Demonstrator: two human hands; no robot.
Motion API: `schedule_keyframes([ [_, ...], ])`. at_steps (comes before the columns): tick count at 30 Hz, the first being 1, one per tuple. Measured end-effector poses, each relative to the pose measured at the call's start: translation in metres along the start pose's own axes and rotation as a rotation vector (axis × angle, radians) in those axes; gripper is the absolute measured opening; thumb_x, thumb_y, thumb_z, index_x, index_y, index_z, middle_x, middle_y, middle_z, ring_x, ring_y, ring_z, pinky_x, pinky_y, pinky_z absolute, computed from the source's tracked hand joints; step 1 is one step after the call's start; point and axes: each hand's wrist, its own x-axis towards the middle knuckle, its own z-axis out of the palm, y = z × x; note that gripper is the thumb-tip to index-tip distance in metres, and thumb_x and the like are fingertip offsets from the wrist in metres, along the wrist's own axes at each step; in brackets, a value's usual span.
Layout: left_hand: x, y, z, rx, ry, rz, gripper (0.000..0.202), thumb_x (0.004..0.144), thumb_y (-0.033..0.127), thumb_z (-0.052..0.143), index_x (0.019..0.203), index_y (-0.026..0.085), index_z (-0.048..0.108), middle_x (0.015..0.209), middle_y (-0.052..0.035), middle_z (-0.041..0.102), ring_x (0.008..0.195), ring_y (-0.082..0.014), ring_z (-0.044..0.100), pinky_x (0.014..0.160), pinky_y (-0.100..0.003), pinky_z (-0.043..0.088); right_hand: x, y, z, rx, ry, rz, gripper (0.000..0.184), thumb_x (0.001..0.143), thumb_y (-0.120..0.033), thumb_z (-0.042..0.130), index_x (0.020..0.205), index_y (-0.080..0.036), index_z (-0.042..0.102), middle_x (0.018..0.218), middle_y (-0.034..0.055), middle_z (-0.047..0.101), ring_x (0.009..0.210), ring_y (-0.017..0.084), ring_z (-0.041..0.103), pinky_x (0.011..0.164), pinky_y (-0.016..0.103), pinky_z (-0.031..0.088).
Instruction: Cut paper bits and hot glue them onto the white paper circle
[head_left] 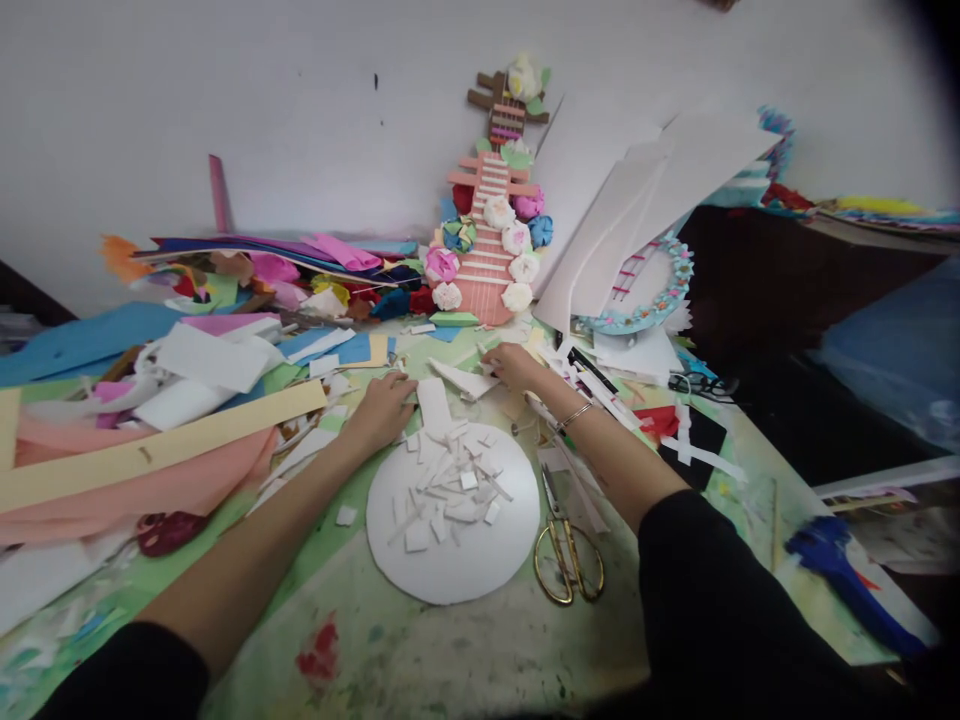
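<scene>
black sleeves [720, 610] nearest; arms [255, 560] stretch forward over tabletop [420, 660]. left hand [384, 412] palm-down, fingers bent beside neck [433, 405] of white board [450, 575]; right hand [511, 368] at white paper [466, 383]. grip of both hands: cannot tell. board lies flat between arms, round-bodied, strewn with pale scraps [460, 512].

no readable text, no legible labels or brands, no legible numbers, no readable signs
</scene>
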Motion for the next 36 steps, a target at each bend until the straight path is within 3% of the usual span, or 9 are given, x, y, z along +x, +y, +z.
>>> schedule_keyframes([
  [7,0.014,-0.004,-0.002,-0.122,0.047,-0.078,0.023,0.073,0.017,0.049,0.080,0.015,0.071,0.089,-0.0127,0.069,0.089,-0.0259,0.062,0.087,-0.039,0.047,-0.032,-0.002,-0.029,0.016,0.258,0.151,0.039,0.079,-0.013,0.054,0.116,-0.010,0.065,0.101,0.0132,0.069,0.091,0.022,0.062,0.081,0.029,0.043],
  [11,-0.001,-0.010,-0.013,-0.225,0.100,-0.194,0.026,0.071,0.024,0.057,0.091,0.015,0.071,0.080,-0.0077,0.072,0.073,-0.0206,0.065,0.073,-0.032,0.051,-0.054,-0.007,-0.048,0.059,0.393,0.263,0.039,0.078,-0.022,0.055,0.115,-0.012,0.066,0.084,0.0078,0.071,0.076,0.021,0.063,0.074,0.030,0.045],
  [14,-0.017,-0.005,-0.025,-0.499,0.118,-0.320,0.035,0.066,0.033,0.067,0.096,0.014,0.071,0.080,-0.0073,0.073,0.071,-0.0196,0.067,0.064,-0.028,0.051,-0.069,-0.011,-0.054,0.089,0.426,0.297,0.038,0.075,-0.023,0.057,0.110,-0.014,0.069,0.079,0.0047,0.070,0.072,0.019,0.063,0.072,0.028,0.046],
  [18,-0.037,0.012,-0.040,-0.918,0.100,-0.431,0.040,0.051,0.035,0.082,0.083,0.013,0.072,0.076,-0.0065,0.072,0.067,-0.0165,0.065,0.061,-0.025,0.050,-0.081,-0.014,-0.057,0.099,0.446,0.366,0.042,0.079,-0.021,0.050,0.117,-0.012,0.065,0.088,0.0072,0.072,0.074,0.018,0.064,0.073,0.028,0.047],
  [24,-0.063,0.038,-0.041,-1.028,-0.043,-0.374,0.026,0.056,0.032,0.080,0.072,0.013,0.072,0.059,-0.0037,0.068,0.054,-0.0132,0.061,0.057,-0.026,0.052,-0.094,-0.014,-0.063,0.004,0.339,0.421,0.039,0.072,-0.018,0.059,0.109,-0.014,0.071,0.087,0.0090,0.071,0.079,0.023,0.063,0.078,0.034,0.045],
  [29,-0.075,0.048,-0.034,-0.962,-0.226,-0.198,0.024,0.066,0.029,0.070,0.084,0.015,0.076,0.081,-0.0079,0.075,0.074,-0.0197,0.070,0.073,-0.032,0.057,-0.096,-0.025,-0.051,-0.106,0.198,0.420,0.027,0.067,-0.004,0.060,0.088,-0.012,0.075,0.091,0.0170,0.069,0.093,0.032,0.061,0.084,0.041,0.042],
  [32,-0.075,0.043,-0.033,-0.939,-0.146,-0.137,0.024,0.066,0.028,0.067,0.085,0.015,0.075,0.087,-0.0081,0.075,0.084,-0.0221,0.070,0.081,-0.034,0.056,-0.083,-0.045,-0.032,-0.118,0.137,0.320,0.029,0.072,-0.005,0.060,0.096,-0.014,0.074,0.102,0.0161,0.068,0.100,0.029,0.059,0.088,0.037,0.041],
  [34,-0.074,0.036,-0.032,-0.891,-0.058,-0.173,0.024,0.064,0.027,0.067,0.083,0.013,0.074,0.084,-0.0086,0.075,0.083,-0.0228,0.070,0.080,-0.034,0.055,-0.069,-0.059,-0.018,-0.100,0.087,0.241,0.028,0.077,-0.012,0.061,0.101,-0.017,0.072,0.104,0.0120,0.068,0.100,0.024,0.060,0.087,0.031,0.042],
  [36,-0.072,0.028,-0.031,-0.781,0.026,-0.216,0.023,0.065,0.026,0.066,0.083,0.013,0.073,0.082,-0.0083,0.075,0.081,-0.0225,0.069,0.077,-0.033,0.055,-0.056,-0.068,-0.005,-0.099,0.050,0.199,0.033,0.077,-0.012,0.060,0.109,-0.012,0.069,0.106,0.0148,0.067,0.100,0.025,0.060,0.086,0.030,0.042],
])
